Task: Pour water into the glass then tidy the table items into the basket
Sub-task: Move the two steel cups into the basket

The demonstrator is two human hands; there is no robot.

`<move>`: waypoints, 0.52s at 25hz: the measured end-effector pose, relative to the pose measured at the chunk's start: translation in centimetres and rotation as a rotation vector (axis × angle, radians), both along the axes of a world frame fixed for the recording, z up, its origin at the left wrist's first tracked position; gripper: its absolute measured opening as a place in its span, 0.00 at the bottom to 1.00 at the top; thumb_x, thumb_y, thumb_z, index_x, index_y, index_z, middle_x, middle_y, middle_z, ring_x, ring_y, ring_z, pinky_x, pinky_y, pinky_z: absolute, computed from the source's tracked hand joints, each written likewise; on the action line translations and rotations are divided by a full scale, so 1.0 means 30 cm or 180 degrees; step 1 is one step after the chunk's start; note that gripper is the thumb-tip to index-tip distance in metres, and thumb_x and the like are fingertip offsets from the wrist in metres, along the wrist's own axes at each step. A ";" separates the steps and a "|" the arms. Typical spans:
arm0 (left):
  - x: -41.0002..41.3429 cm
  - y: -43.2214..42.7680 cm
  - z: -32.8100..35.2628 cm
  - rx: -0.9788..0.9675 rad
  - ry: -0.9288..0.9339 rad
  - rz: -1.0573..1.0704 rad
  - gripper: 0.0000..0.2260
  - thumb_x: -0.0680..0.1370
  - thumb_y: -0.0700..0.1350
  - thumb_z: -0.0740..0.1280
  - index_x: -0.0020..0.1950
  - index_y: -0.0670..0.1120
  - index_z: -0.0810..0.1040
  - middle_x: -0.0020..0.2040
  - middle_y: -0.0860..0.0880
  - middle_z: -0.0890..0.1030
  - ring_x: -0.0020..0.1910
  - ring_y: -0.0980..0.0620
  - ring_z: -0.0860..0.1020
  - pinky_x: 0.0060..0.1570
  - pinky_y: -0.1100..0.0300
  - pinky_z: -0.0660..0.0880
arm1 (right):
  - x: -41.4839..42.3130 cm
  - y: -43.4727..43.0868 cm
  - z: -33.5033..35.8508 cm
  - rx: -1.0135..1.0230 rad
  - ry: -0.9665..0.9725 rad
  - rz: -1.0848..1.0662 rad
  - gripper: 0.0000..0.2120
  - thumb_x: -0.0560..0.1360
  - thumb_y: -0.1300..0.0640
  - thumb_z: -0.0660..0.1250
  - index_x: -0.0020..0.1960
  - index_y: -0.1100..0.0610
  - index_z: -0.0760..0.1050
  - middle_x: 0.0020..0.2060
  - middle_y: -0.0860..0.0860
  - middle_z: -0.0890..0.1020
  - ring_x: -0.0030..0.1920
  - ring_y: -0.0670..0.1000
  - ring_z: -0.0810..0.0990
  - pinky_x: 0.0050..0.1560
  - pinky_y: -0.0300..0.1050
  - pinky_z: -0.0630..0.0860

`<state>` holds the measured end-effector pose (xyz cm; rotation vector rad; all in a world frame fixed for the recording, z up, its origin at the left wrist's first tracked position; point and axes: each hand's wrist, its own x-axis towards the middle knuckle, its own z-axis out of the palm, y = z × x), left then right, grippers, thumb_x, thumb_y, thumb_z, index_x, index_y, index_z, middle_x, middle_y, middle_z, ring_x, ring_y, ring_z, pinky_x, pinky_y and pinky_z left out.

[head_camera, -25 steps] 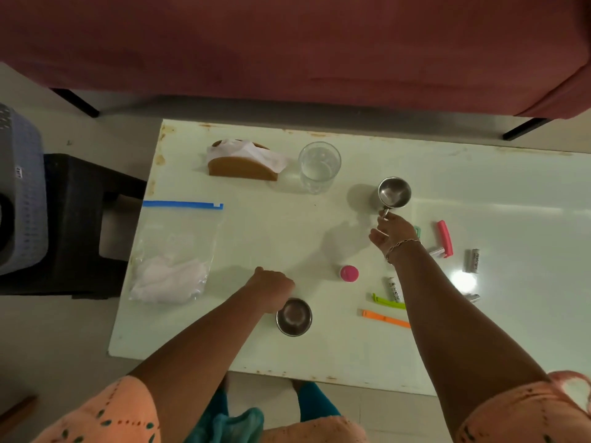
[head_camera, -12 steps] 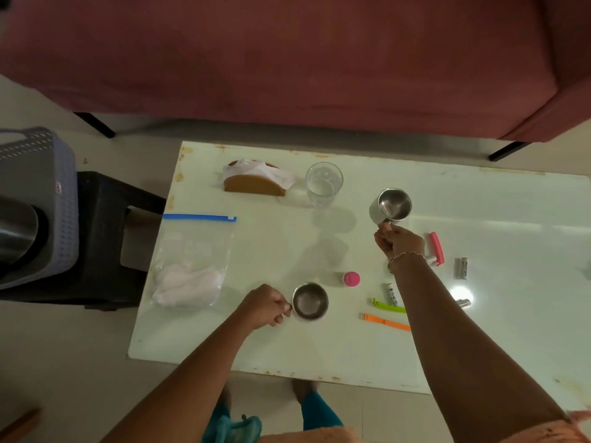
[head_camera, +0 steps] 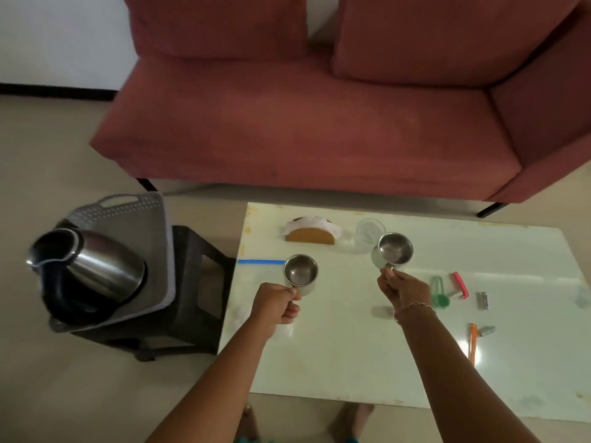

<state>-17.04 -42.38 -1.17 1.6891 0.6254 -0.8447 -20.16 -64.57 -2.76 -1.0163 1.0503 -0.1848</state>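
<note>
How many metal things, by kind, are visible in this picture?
Small steel cups with handles: 2, one in the left hand, one in the right hand
Steel kettle in the grey basket: 1
Total: 3

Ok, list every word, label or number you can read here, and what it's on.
None can be read.
Battery on the table: dark print on its side, too blurred to read.
Kettle, both steel cups, glass: no visible text.
</note>
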 end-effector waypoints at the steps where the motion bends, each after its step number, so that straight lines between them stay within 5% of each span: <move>1: 0.008 0.060 0.024 0.0002 -0.0023 0.0039 0.10 0.78 0.41 0.62 0.38 0.40 0.77 0.33 0.43 0.78 0.30 0.50 0.76 0.33 0.60 0.76 | -0.003 0.069 0.025 0.0076 -0.0036 -0.0040 0.08 0.72 0.71 0.64 0.37 0.63 0.76 0.23 0.50 0.81 0.31 0.47 0.78 0.31 0.31 0.79; 5: 0.041 0.275 0.107 0.0001 -0.0097 0.0226 0.10 0.78 0.41 0.63 0.39 0.40 0.77 0.32 0.43 0.77 0.30 0.50 0.76 0.33 0.59 0.75 | 0.032 0.323 0.094 0.0304 -0.0061 0.0139 0.06 0.72 0.72 0.64 0.37 0.65 0.75 0.19 0.49 0.79 0.30 0.48 0.78 0.32 0.32 0.79; 10: 0.086 0.439 0.175 -0.0069 -0.0115 0.0498 0.10 0.78 0.39 0.62 0.37 0.39 0.76 0.32 0.42 0.76 0.29 0.49 0.74 0.33 0.60 0.74 | 0.128 0.557 0.154 0.0323 -0.0038 0.0540 0.02 0.72 0.71 0.65 0.44 0.69 0.76 0.33 0.57 0.77 0.37 0.51 0.76 0.33 0.33 0.78; 13: 0.118 0.499 0.212 -0.0134 -0.0112 0.0699 0.09 0.77 0.38 0.62 0.37 0.39 0.75 0.32 0.43 0.75 0.29 0.50 0.73 0.31 0.61 0.73 | 0.193 0.650 0.186 0.0383 -0.0123 0.0790 0.05 0.72 0.71 0.64 0.41 0.66 0.77 0.26 0.54 0.81 0.36 0.51 0.76 0.33 0.33 0.78</move>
